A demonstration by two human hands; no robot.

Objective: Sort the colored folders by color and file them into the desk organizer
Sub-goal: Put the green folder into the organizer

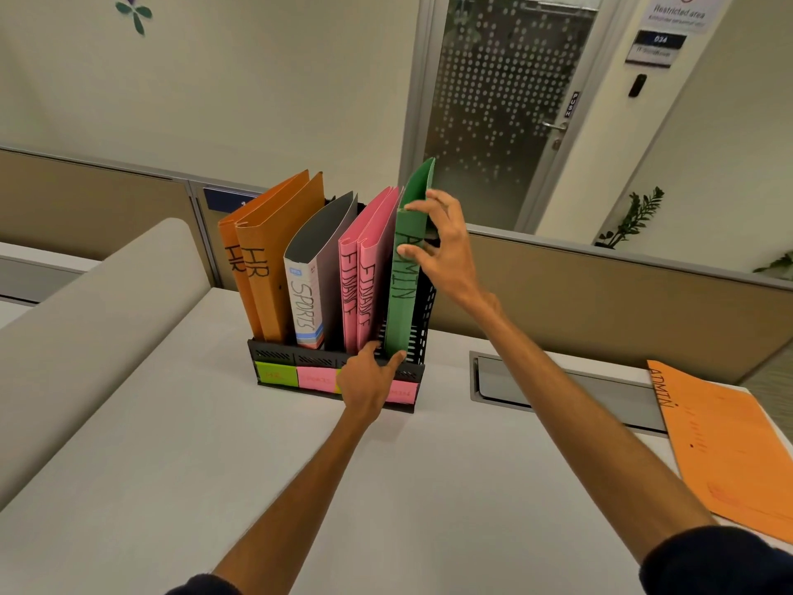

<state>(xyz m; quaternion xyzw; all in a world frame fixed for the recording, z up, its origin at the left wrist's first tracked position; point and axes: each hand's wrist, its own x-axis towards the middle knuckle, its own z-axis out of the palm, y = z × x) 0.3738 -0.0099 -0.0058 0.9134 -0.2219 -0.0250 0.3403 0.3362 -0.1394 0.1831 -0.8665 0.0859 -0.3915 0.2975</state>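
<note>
A black desk organizer stands on the white desk with folders upright in its slots: two orange HR folders, a dark grey SPORTS folder, two pink FINANCE folders, and a green ADMIN folder in the rightmost slot. My right hand grips the green folder's upper spine. My left hand rests against the organizer's front, with its fingers touching the green folder's bottom edge. An orange ADMIN folder lies flat at the right.
Green and pink sticky labels line the organizer's front. A grey cable tray is recessed in the desk behind my right arm. A curved grey divider rises at the left; beige partitions, a plant and a glass door stand behind.
</note>
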